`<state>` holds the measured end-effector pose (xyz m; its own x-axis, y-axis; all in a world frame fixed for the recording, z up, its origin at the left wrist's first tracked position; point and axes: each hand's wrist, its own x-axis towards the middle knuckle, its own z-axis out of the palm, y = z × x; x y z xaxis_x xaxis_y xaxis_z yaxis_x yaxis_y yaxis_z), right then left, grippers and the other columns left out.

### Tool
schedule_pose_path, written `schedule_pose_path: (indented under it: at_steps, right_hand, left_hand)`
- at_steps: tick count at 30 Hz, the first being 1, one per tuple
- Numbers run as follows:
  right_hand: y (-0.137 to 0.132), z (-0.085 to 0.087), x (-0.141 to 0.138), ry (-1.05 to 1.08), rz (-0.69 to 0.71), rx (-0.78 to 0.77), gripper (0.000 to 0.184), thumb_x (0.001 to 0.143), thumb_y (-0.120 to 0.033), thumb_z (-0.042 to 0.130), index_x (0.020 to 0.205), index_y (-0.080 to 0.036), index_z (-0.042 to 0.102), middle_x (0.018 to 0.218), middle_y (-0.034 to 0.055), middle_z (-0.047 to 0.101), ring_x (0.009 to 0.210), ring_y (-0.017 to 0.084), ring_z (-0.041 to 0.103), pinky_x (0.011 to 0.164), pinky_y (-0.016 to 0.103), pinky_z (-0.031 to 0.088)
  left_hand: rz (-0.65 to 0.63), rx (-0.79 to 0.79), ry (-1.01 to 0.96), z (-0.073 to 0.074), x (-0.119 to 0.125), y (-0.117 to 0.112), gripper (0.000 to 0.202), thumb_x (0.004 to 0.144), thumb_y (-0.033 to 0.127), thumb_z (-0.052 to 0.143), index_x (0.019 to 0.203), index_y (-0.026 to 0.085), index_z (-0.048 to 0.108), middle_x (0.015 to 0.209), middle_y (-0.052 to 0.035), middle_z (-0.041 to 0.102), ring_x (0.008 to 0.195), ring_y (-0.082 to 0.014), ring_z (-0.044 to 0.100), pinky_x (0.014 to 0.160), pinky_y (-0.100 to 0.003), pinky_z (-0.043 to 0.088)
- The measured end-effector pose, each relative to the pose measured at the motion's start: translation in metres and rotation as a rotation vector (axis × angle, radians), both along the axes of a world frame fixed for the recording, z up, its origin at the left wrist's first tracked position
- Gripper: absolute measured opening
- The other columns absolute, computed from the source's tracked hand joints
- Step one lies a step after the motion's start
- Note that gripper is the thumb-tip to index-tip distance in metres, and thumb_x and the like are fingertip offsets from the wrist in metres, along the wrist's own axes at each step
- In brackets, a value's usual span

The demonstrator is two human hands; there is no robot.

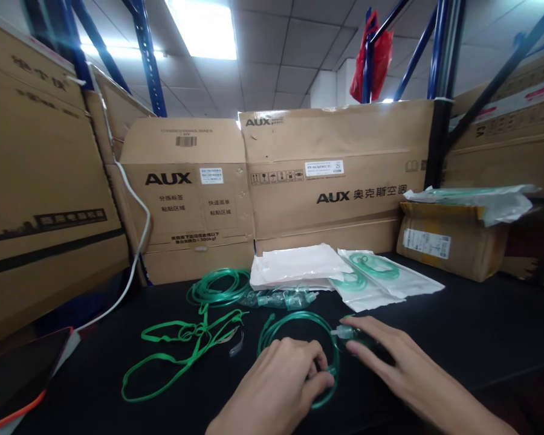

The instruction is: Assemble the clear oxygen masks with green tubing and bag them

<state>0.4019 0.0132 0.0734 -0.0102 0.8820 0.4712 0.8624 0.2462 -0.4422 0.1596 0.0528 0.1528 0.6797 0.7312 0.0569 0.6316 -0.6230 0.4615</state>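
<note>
A coil of green tubing (272,329) lies on the black table (471,338) right in front of me. My left hand (281,380) rests on the coil's near side, fingers curled and pinching the tube by a small connector. My right hand (390,356) lies over the coil's right edge, fingers stretched out and touching a clear connector (343,331) there. A second coil of green tubing (218,289) sits farther back on the left. Green elastic straps (181,347) sprawl beside it. Clear mask parts (281,298) lie behind the coil.
A stack of flat white bags (294,266) and sealed bags holding green tubing (381,275) lie at the back. Large AUX cardboard boxes (326,175) wall the table. A brown carton (448,241) stands right. A phone (18,374) and white cable (136,254) are left.
</note>
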Motion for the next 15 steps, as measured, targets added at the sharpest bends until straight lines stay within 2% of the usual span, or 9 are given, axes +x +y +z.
schedule_pose_path:
  at_steps: [2,4,6,8,11,15]
  right_hand:
    - [0.009,0.0,0.002,-0.087,0.015,0.131,0.04,0.101,-0.046,0.056,0.137,-0.032,0.065,0.13,0.0064,0.073,0.119,0.03,0.071,0.096,0.043,0.063]
    - [0.013,0.006,0.003,-0.15,-0.031,0.294,0.04,0.103,-0.041,0.052,0.14,-0.029,0.06,0.132,0.0084,0.071,0.117,0.029,0.072,0.094,0.043,0.065]
    - [0.011,0.018,0.002,-0.196,-0.116,0.475,0.043,0.105,-0.036,0.049,0.147,-0.028,0.052,0.138,0.0097,0.067,0.122,0.03,0.069,0.098,0.045,0.062]
    - [0.003,0.031,-0.006,-0.238,-0.128,0.606,0.046,0.105,-0.03,0.05,0.151,-0.026,0.047,0.142,0.0096,0.063,0.13,0.029,0.063,0.108,0.045,0.056]
    - [-0.008,0.036,-0.027,-0.274,0.031,0.595,0.043,0.104,-0.021,0.049,0.146,-0.024,0.051,0.14,0.0091,0.065,0.129,0.025,0.064,0.109,0.037,0.055]
    - [-0.007,0.013,-0.054,-0.124,0.2,0.36,0.041,0.1,-0.023,0.058,0.14,-0.024,0.052,0.13,0.0091,0.073,0.118,0.023,0.072,0.096,0.028,0.062]
  left_hand:
    - [-0.03,-0.002,0.005,-0.002,-0.001,-0.001,0.004,0.092,0.022,0.074,0.092,0.026,0.075,0.087,0.0049,0.074,0.085,-0.0179,0.07,0.072,-0.024,0.046]
    - [-0.06,-0.004,0.001,-0.002,-0.009,-0.002,0.01,0.088,0.019,0.077,0.092,0.028,0.076,0.091,0.0055,0.074,0.091,-0.0177,0.07,0.076,-0.022,0.047]
    - [-0.079,-0.042,0.018,-0.001,-0.022,-0.004,0.016,0.086,0.015,0.079,0.092,0.03,0.078,0.095,0.0068,0.075,0.095,-0.0171,0.069,0.078,-0.021,0.047]
    - [-0.052,-0.078,0.031,0.002,-0.036,-0.003,0.023,0.084,0.013,0.079,0.092,0.034,0.079,0.098,0.008,0.075,0.098,-0.0166,0.068,0.083,-0.021,0.047]
    - [0.017,-0.134,0.036,0.006,-0.049,0.003,0.022,0.079,0.017,0.084,0.087,0.037,0.08,0.098,0.0084,0.073,0.102,-0.0174,0.066,0.086,-0.022,0.046]
    - [0.025,-0.174,0.017,0.008,-0.054,0.016,0.01,0.079,0.03,0.085,0.086,0.036,0.08,0.091,0.007,0.072,0.101,-0.018,0.065,0.085,-0.022,0.045]
